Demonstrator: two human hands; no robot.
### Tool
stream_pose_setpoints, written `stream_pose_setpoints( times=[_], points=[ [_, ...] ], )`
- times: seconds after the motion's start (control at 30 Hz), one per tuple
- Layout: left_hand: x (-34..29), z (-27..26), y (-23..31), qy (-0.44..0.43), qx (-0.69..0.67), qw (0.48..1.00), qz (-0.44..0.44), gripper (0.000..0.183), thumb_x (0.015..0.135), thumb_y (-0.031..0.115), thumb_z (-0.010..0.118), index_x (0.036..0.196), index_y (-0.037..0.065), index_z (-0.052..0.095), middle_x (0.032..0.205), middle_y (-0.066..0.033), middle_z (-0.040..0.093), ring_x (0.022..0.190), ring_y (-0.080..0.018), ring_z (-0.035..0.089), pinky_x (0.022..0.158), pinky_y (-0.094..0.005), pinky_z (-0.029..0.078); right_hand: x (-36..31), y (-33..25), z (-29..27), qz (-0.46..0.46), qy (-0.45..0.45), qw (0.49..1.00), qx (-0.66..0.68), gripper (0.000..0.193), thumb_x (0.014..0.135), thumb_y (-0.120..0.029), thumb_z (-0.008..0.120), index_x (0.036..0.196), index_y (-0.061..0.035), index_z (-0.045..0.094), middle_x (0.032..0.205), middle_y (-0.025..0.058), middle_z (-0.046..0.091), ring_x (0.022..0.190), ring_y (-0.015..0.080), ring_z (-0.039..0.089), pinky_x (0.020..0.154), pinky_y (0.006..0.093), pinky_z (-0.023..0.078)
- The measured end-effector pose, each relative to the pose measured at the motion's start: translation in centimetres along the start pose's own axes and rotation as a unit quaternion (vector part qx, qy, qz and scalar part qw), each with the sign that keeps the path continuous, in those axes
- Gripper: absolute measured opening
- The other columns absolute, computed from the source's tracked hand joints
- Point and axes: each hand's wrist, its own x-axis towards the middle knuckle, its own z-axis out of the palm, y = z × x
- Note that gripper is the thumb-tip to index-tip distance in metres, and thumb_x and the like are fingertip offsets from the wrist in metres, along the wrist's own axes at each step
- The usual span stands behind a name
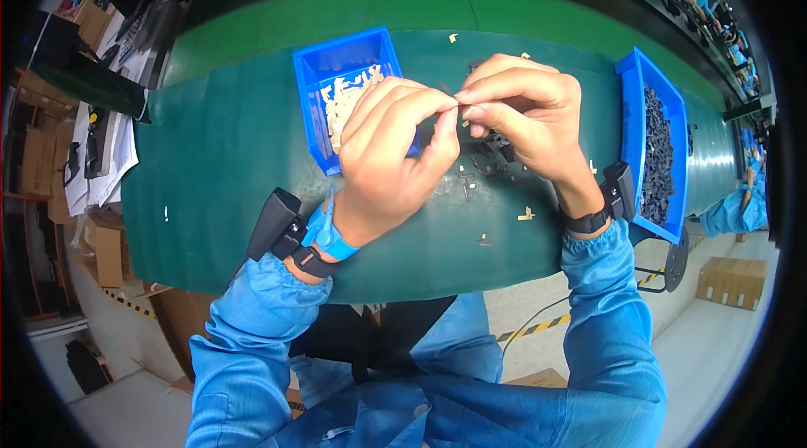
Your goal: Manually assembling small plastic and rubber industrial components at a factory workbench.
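My left hand and my right hand meet over the table, thumbs and forefingers pinched together. Between the fingertips shows a sliver of a small dark piece, mostly covered by the fingers, so its shape cannot be made out. Under the right hand lies a loose cluster of small black plastic parts. Partly behind the left hand stands a blue bin with small cream-coloured pieces in it. A single cream piece rests on the table below the right hand.
At the right edge of the green table, a second blue bin is filled with black parts. Papers lie at the left. A round stool and cardboard boxes stand at the right; people in blue work beyond.
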Motion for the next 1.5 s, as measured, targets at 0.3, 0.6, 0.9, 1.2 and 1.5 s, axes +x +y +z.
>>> stream_pose_setpoints(
  times=[0.3,0.6,0.9,1.2,1.5],
  points=[
    [0.2,0.1,0.2,0.016,0.000,1.000,0.005,0.019,0.080,-0.011,0.077,0.096,-0.004,0.070,0.083,-0.0156,0.070,0.075,-0.0307,0.069,0.066,-0.0369,0.054,0.0,0.0,0.5,-0.018,0.017,1.000,-0.006,0.017,0.090,0.008,0.076,0.107,0.0041,0.079,0.098,0.0138,0.075,0.076,0.0140,0.072,0.066,0.0235,0.059],
    [0.0,-0.1,0.2,0.004,0.011,1.000,0.005,0.018,0.087,-0.013,0.072,0.102,-0.006,0.068,0.087,-0.0177,0.072,0.079,-0.0290,0.071,0.073,-0.0366,0.056,-0.1,-0.4,0.9,-0.035,0.038,0.997,-0.056,0.018,0.088,0.005,0.080,0.106,0.0020,0.080,0.095,0.0120,0.075,0.073,0.0113,0.071,0.062,0.0217,0.056],
    [0.0,0.1,0.0,0.034,0.010,0.999,0.011,0.024,0.082,-0.014,0.077,0.103,-0.005,0.068,0.084,-0.0170,0.071,0.073,-0.0309,0.070,0.065,-0.0372,0.056,-0.2,-0.2,1.6,-0.046,0.063,0.996,-0.044,0.013,0.088,0.004,0.081,0.101,0.0014,0.080,0.095,0.0118,0.076,0.073,0.0102,0.071,0.059,0.0209,0.054],
    [-0.1,0.1,-0.1,0.031,0.007,0.999,0.013,0.023,0.083,-0.013,0.076,0.103,-0.006,0.067,0.084,-0.0171,0.071,0.072,-0.0305,0.069,0.064,-0.0369,0.054,-0.1,-0.3,1.6,-0.056,0.057,0.995,-0.052,0.010,0.089,0.004,0.081,0.098,0.0016,0.078,0.094,0.0104,0.074,0.074,0.0101,0.071,0.060,0.0212,0.056],
    [-0.2,0.1,0.0,0.025,0.010,1.000,0.007,0.023,0.083,-0.013,0.075,0.104,-0.006,0.067,0.084,-0.0174,0.070,0.072,-0.0311,0.069,0.063,-0.0378,0.054,-0.2,0.0,1.7,-0.041,0.038,0.998,-0.011,0.012,0.089,0.012,0.076,0.099,0.0069,0.072,0.098,0.0145,0.069,0.077,0.0128,0.068,0.060,0.0226,0.057]
  ],
)
